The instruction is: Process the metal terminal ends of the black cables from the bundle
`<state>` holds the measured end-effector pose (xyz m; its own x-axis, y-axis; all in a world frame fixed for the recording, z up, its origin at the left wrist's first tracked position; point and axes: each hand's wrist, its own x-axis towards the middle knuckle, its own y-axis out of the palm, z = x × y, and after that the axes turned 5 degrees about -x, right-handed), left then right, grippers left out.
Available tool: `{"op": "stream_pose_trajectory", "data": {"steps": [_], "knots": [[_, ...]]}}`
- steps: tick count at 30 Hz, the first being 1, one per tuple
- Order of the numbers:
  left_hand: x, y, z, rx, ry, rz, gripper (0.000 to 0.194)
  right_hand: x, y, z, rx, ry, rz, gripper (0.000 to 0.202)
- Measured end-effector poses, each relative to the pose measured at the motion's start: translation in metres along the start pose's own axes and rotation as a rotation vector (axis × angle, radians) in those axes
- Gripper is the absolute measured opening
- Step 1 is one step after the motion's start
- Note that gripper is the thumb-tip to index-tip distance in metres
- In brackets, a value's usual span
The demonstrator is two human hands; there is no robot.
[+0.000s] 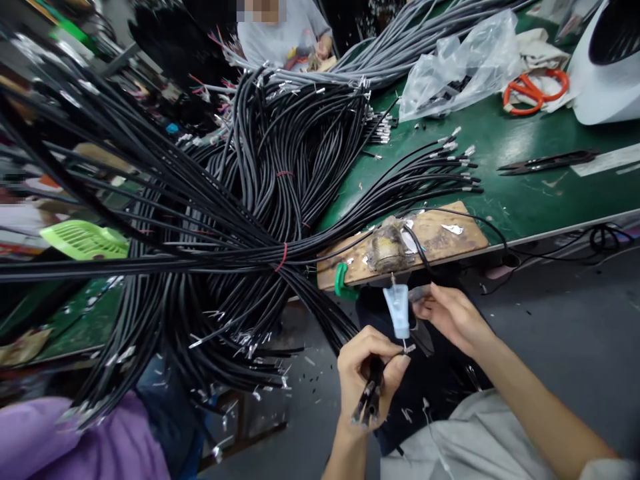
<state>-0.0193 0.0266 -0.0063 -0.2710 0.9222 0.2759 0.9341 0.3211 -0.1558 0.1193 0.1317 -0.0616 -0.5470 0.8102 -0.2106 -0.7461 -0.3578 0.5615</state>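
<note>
My left hand is closed round several black cables, their cut ends sticking out below the fingers. Between its thumb and forefinger a short pale cable end shows. Just above that end is a light-blue tapered piece with a thin tip pointing down; what supports it is hard to make out. My right hand pinches a small dark grey piece beside the blue one; its kind is unclear. Above both hands, a stained, wrapped lump with a short metal tip sits on a wooden board.
A large heap of black cables, tied with red bands, covers the green table. A green clamp grips the board's edge. Orange-handled scissors, dark snips and a clear bag lie right. Another person sits opposite.
</note>
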Motion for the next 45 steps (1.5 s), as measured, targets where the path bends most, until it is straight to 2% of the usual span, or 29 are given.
{"op": "stream_pose_trajectory", "data": {"steps": [2,4,5,8,9,11,14,17,19,23,25,28,29,31,34,37,39,43,45], "knots": [[0.0,-0.001,0.001,-0.039,0.016,0.034,0.004,-0.014,-0.009,0.005,-0.158,-0.106,-0.103,0.02],[0.0,-0.001,0.003,-0.066,-0.01,0.116,0.002,-0.034,-0.009,0.015,-0.356,-0.291,-0.119,0.009],[0.0,-0.001,0.004,-0.06,-0.046,0.161,0.003,-0.043,-0.005,0.02,-0.475,-0.397,-0.068,0.005],[0.0,0.002,0.007,0.012,-0.142,0.266,0.004,-0.064,0.016,0.033,-0.856,-0.651,0.219,0.019],[-0.001,0.002,0.007,0.024,-0.146,0.277,0.004,-0.066,0.022,0.034,-0.905,-0.71,0.249,0.018],[-0.002,0.0,0.007,0.014,-0.101,0.274,0.005,-0.064,0.03,0.031,-0.858,-0.76,0.214,0.012],[-0.006,-0.005,0.004,0.01,-0.006,0.226,0.012,-0.054,0.03,0.021,-0.635,-0.697,0.106,0.005],[-0.009,-0.006,0.001,0.058,0.035,0.162,0.015,-0.048,0.024,0.015,-0.519,-0.575,0.121,0.002],[-0.012,-0.003,-0.001,0.071,0.043,0.121,0.014,-0.049,0.021,0.015,-0.493,-0.519,0.133,0.001],[-0.018,0.0,-0.001,0.073,0.049,0.103,0.012,-0.05,0.016,0.018,-0.477,-0.426,-0.089,0.017],[-0.019,0.001,-0.002,0.099,0.049,0.087,0.007,-0.05,0.013,0.018,-0.513,-0.413,-0.081,0.02],[-0.019,0.002,-0.004,0.155,0.044,0.061,0.008,-0.052,0.016,0.016,-0.619,-0.491,0.096,0.016],[-0.019,0.003,-0.004,0.169,0.044,0.056,0.009,-0.053,0.019,0.015,-0.65,-0.538,0.107,0.015],[-0.019,0.005,-0.003,0.188,0.053,0.061,0.008,-0.055,0.026,0.011,-0.704,-0.635,0.028,0.004],[-0.022,0.008,0.0,0.25,0.038,0.088,0.004,-0.057,0.035,0.005,-0.79,-0.742,-0.123,0.017],[-0.025,0.011,0.001,0.322,-0.011,0.094,0.003,-0.057,0.038,-0.004,-0.798,-0.84,-0.224,0.02],[-0.024,0.011,0.0,0.336,-0.03,0.078,0.009,-0.055,0.037,-0.011,-0.695,-0.813,-0.193,0.016],[-0.022,0.009,-0.004,0.299,-0.06,0.079,0.016,-0.051,0.033,-0.02,-0.357,-0.535,-0.008,0.016],[-0.02,0.007,-0.005,0.27,-0.077,0.108,0.019,-0.049,0.031,-0.021,-0.25,-0.445,0.05,0.018]]}}
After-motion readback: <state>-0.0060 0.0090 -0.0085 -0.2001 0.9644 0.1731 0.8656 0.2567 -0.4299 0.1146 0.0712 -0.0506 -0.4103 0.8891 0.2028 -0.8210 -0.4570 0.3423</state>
